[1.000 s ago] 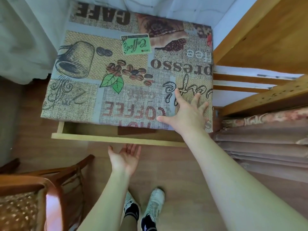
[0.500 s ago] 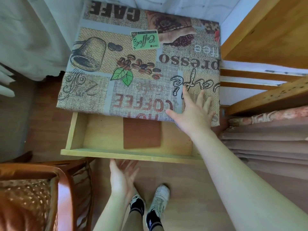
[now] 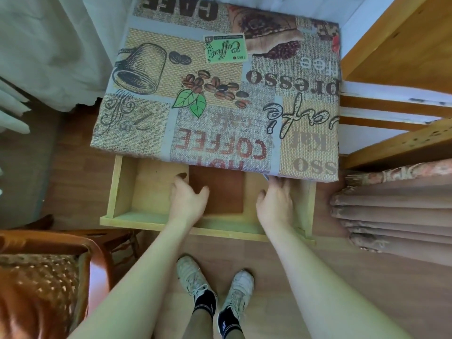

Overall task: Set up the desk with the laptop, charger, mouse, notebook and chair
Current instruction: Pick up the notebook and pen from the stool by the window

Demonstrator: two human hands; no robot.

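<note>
The desk (image 3: 220,94) wears a coffee-print cloth and nothing lies on it. Its pale wooden drawer (image 3: 122,192) stands pulled out toward me. A flat brown notebook (image 3: 220,189) lies in the drawer's middle, partly under the desk top. My left hand (image 3: 187,199) reaches into the drawer at the notebook's left edge, fingers apart, thumb over its cover. My right hand (image 3: 276,204) is in the drawer to the right of the notebook, fingers spread, fingertips hidden under the cloth's edge. A wooden chair (image 3: 49,272) with patterned seat stands at lower left.
White curtain (image 3: 49,45) hangs at upper left. Wooden shelving (image 3: 403,57) rises on the right, with folded brown fabric (image 3: 391,211) stacked beside the drawer. My feet in white sneakers (image 3: 215,287) stand on the wood floor below the drawer.
The drawer has slid further out. My right hand left the desk top and dropped into the drawer; my left hand rose from below the drawer front to the notebook's edge.
</note>
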